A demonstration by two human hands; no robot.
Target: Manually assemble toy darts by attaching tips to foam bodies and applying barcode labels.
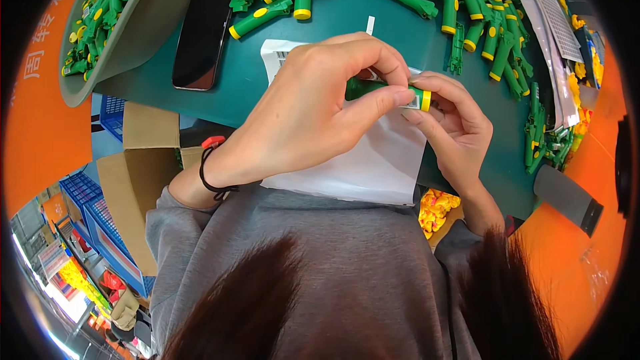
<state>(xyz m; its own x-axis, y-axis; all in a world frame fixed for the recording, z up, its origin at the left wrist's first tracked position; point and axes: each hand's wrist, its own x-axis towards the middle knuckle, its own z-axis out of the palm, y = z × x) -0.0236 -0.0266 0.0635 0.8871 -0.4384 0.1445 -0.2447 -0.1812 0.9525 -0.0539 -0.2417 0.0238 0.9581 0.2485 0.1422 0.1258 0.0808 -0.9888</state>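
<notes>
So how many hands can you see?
2: the left hand in the middle and the right hand beside it, both at a green tube. Others may be hidden in the background.

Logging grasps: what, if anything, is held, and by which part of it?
A green tube, held near its yellow end by the left hand and right hand.

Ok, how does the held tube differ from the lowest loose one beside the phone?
The held tube is in the left hand and right hand; the loose tube lies on the table. The held tube's yellow end points right; the loose tube's points left. Both are green and yellow.
</notes>
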